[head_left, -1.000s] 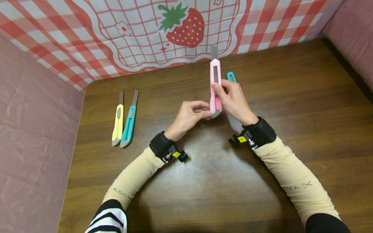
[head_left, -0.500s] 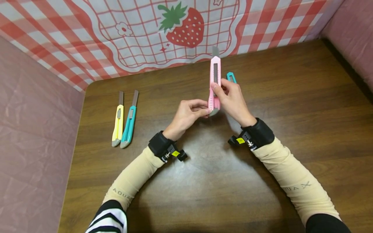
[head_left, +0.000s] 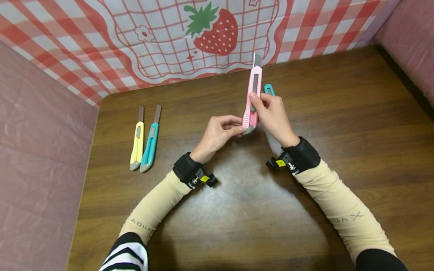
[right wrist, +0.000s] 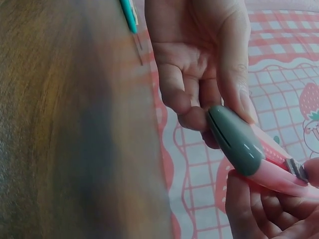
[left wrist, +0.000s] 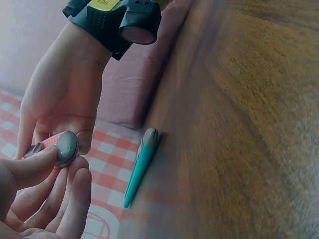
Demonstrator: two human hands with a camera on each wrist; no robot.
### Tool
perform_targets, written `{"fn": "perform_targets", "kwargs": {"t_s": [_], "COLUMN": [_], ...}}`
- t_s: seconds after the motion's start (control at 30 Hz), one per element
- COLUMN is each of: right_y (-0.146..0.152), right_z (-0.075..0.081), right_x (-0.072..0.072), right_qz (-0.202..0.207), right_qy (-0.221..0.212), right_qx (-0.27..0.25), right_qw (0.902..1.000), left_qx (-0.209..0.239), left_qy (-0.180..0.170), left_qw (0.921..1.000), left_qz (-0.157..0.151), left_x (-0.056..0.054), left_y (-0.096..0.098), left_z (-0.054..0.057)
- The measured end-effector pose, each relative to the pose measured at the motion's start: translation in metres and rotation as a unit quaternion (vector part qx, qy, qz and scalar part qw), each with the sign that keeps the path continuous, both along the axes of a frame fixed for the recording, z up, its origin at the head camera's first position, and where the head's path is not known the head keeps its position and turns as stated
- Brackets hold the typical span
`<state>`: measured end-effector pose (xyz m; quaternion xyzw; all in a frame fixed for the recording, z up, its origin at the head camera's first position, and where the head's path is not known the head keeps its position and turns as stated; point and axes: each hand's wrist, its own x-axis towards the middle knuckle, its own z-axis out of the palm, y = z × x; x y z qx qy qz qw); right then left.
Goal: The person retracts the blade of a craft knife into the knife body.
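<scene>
A pink utility knife (head_left: 253, 88) is held upright above the table, leaning a little to the right, its blade (head_left: 257, 60) out at the top. My right hand (head_left: 274, 114) pinches the knife's body, thumb on its front near the slider. At the bottom, my left hand (head_left: 218, 133) pinches the grey end cap (right wrist: 237, 142) between thumb and fingers. Behind the right hand lies a teal utility knife (head_left: 269, 89), mostly hidden in the head view; the left wrist view shows its teal handle (left wrist: 142, 162).
On the left of the wooden table (head_left: 230, 214), a yellow utility knife (head_left: 137, 145) and another teal one (head_left: 150, 146) lie side by side, both blades out and pointing away. A checked strawberry cloth (head_left: 162, 41) stands behind the table's far edge; pink cloth (head_left: 37, 150) borders the sides.
The pink knife's lower end has shifted slightly left. Its blade end has then tipped to the right, with my right hand moving a little that way. The knives on the table stay put.
</scene>
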<state>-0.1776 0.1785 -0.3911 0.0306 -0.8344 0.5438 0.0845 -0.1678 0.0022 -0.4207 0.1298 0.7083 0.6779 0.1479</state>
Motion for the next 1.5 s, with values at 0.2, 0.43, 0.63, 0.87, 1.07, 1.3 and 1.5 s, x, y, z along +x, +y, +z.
{"fn": "perform_targets", "kwargs": {"t_s": [0.2, 0.43, 0.63, 0.87, 1.07, 1.3, 1.5], "right_y": [0.0015, 0.0021, 0.0029, 0.0031, 0.0032, 0.0028, 0.0022], "right_z": [0.0003, 0.0011, 0.0011, 0.0018, 0.0028, 0.0038, 0.0025], "right_x": [-0.0009, -0.0004, -0.0006, -0.0006, -0.0004, -0.0008, -0.0020], "right_qz": [-0.008, -0.007, 0.000, 0.016, 0.026, 0.052, 0.057], "right_qy": [-0.013, -0.015, -0.013, -0.011, -0.011, -0.007, -0.006], "right_qx": [0.000, -0.004, 0.013, 0.030, 0.032, 0.036, 0.025], "right_qw": [0.9999, 0.9999, 0.9998, 0.9994, 0.9991, 0.9980, 0.9981], "left_qx": [-0.010, -0.005, -0.019, -0.017, -0.019, -0.014, -0.008], "left_qy": [0.003, 0.004, 0.007, 0.002, 0.000, -0.007, -0.012], "left_qw": [0.9999, 1.0000, 0.9998, 0.9998, 0.9998, 0.9998, 0.9998], "left_qz": [-0.003, -0.001, 0.006, 0.006, 0.005, 0.008, 0.010], "left_x": [0.0013, 0.0003, 0.0001, 0.0012, 0.0013, -0.0011, -0.0033], "left_y": [0.0004, 0.0012, 0.0022, 0.0036, 0.0049, 0.0050, 0.0045], "left_z": [-0.0002, -0.0013, -0.0025, -0.0031, -0.0025, -0.0031, -0.0029]}}
